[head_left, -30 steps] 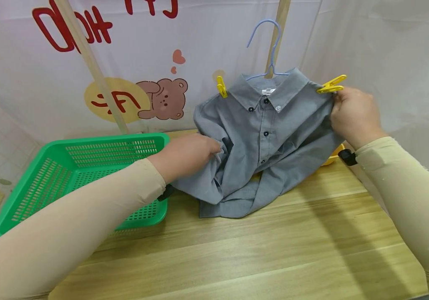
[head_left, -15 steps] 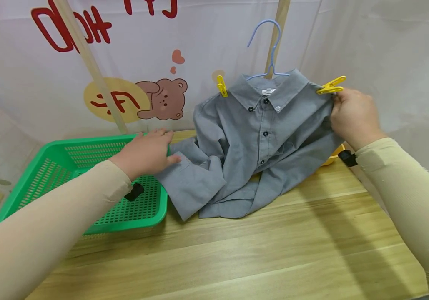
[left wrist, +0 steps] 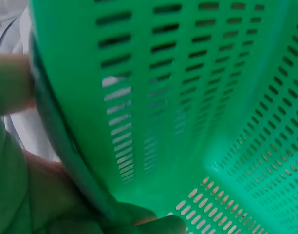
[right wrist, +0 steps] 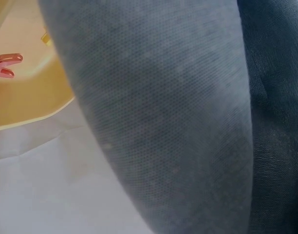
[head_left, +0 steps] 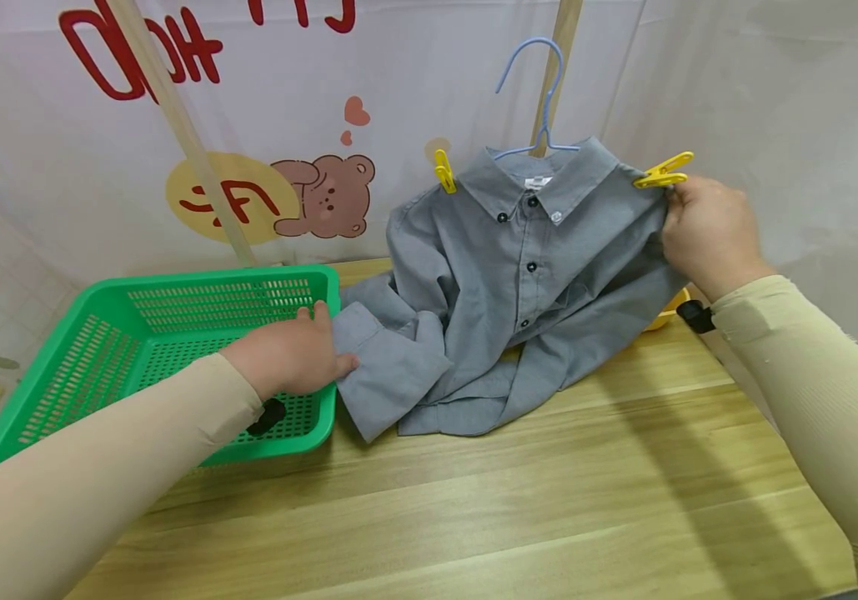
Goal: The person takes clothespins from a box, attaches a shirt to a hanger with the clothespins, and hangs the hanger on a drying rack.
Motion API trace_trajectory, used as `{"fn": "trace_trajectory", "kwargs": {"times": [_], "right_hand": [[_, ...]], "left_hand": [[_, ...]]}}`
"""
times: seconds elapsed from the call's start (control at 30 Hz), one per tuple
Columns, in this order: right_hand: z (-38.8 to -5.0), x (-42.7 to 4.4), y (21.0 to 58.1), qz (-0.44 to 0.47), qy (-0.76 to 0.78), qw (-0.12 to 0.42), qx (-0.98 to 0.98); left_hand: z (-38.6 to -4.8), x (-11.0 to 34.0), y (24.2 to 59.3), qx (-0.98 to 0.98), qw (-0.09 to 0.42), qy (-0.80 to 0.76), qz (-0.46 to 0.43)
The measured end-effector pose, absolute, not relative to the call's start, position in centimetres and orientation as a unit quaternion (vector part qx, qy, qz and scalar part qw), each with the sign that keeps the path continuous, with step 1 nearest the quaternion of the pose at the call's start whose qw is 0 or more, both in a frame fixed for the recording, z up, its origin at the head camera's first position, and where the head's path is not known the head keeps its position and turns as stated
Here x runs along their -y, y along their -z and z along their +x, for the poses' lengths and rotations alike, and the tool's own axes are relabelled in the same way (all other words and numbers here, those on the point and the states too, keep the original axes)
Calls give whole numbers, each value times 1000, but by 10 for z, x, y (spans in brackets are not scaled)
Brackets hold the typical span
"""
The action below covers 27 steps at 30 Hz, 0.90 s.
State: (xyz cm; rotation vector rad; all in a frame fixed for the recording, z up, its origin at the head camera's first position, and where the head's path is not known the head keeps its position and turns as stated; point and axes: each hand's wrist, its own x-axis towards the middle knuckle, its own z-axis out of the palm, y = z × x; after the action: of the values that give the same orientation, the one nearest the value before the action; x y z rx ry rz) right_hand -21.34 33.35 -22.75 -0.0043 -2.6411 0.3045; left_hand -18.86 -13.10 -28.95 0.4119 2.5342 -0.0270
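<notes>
A grey button-up shirt [head_left: 489, 275] hangs on a blue wire hanger [head_left: 547, 92], its lower part lying on the table. One yellow clothespin [head_left: 444, 172] is at the left shoulder; a second yellow clothespin [head_left: 663, 170] clips the right shoulder. My right hand [head_left: 714, 233] pinches the shirt at that right shoulder, just below the clothespin; its fingertips are partly hidden. My left hand [head_left: 289, 354] grips the right rim of a green plastic basket [head_left: 91, 292], thumb outside and fingers inside, beside the folded sleeve. Grey cloth [right wrist: 158, 107] fills much of the right wrist view.
Behind the shirt stands a yellow container [right wrist: 32, 100], holding a pink clothespin [right wrist: 5, 65]. The wooden table [head_left: 489, 508] extends in front. Two pale poles, one of them a left pole [head_left: 181, 125], stand before the printed white curtain [head_left: 413, 67].
My left hand has let go of the sleeve and moved left, then down onto the basket's rim. The sleeve now lies folded against the basket. My right hand holds its place.
</notes>
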Motion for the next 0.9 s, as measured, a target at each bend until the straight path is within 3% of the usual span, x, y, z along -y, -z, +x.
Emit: {"fn": "trace_trajectory", "kwargs": {"times": [0.4,0.9], "right_hand": [[-212,-334,228,4,-104,239,965],[-212,-334,227,8,-101,240,966]], "left_hand": [[-183,123,295,-943,283,-26,172],[-175,118,295,-949,218,10,227]]}}
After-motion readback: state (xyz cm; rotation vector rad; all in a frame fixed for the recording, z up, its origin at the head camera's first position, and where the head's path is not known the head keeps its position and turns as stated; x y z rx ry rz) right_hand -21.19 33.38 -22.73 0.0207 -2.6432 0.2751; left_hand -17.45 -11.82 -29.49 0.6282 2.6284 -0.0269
